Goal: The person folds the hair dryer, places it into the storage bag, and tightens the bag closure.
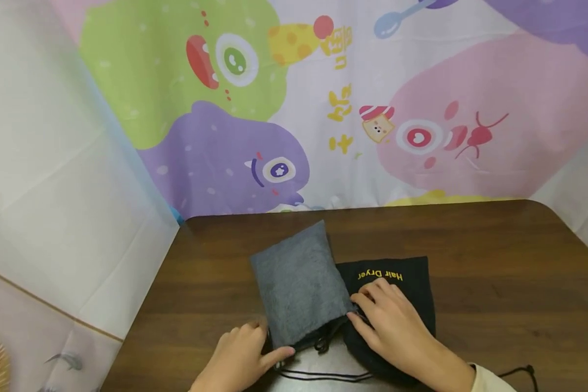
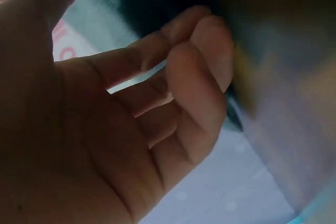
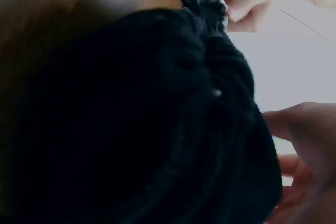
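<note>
A grey felt drawstring pouch lies tilted on the table in the head view, its dark mouth towards me. At its lower left corner, my left hand holds the edge, thumb on top; the left wrist view shows its fingers bent. My right hand pinches the pouch's lower right corner and lies over a black bag printed "Hair Dryer", upside down from here. This bag looms dark in the right wrist view. Black cords hang near the pouch's mouth. Whatever either bag contains is hidden.
The brown wooden table runs back to a cartoon-printed sheet. Pale grey surface shows below the pouch. A knotted black cord end lies at the lower right. White sheeting hangs on the left.
</note>
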A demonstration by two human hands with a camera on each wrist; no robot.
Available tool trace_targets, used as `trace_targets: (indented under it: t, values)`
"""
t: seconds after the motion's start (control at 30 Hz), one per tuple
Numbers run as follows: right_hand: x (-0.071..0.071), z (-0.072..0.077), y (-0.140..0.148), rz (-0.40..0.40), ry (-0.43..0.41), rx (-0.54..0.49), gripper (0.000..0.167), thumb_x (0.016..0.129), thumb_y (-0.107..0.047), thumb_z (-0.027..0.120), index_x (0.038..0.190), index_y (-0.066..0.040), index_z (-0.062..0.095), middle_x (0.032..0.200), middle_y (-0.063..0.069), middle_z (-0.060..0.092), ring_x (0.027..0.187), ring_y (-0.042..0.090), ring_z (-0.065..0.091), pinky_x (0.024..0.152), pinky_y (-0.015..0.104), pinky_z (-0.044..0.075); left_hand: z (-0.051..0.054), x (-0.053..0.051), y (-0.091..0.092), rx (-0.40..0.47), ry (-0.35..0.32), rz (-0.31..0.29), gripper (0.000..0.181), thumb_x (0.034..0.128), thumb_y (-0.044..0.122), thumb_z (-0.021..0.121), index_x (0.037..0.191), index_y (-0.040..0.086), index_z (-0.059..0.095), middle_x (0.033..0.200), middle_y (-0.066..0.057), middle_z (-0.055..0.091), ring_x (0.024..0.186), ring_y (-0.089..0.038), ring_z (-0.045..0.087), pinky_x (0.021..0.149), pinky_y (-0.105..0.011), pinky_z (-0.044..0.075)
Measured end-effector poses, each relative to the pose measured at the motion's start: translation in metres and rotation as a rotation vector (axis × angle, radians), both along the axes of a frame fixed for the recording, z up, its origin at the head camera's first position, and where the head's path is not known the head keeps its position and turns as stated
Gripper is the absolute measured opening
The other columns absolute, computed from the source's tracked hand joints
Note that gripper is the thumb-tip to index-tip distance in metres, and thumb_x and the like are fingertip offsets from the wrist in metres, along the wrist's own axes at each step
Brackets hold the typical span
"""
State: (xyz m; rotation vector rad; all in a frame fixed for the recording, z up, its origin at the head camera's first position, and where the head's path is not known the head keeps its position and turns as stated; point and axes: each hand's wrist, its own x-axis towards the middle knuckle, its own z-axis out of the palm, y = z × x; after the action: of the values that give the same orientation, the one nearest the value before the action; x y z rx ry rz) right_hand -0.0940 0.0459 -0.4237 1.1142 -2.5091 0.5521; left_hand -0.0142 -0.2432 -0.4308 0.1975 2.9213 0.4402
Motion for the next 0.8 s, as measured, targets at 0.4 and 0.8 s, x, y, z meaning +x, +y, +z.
trace_targets:
  t: [0.4,0.8]
  values:
    - [0.0,-0.004,-0.016,-0.058,0.0,0.209,0.022,0.081,-0.023,0.082,0.089,-0.009,0.067,0.083,0.002,0.048,0.074,0.017,0.036,0.063,0.028,0.029,-0.021,0.0,-0.002,0.02,0.158,-0.055,0.027,0.0774,0.016,0.084,0.087,0.002,0.063,0.08,-0.009,0.065,0.071,-0.032,0.069,0.051,-0.04,0.051]
    - [-0.009,-0.002,-0.018,0.053,0.203,0.128,0.031,0.076,-0.019,0.087,0.066,-0.011,0.06,0.064,-0.001,0.043,0.06,0.015,0.037,0.056,0.025,0.035,-0.008,-0.004,-0.025,0.368,0.216,0.066,0.037,0.0929,0.021,0.071,0.064,0.017,0.05,0.061,0.011,0.041,0.051,0.0,0.035,0.047,-0.02,0.036]
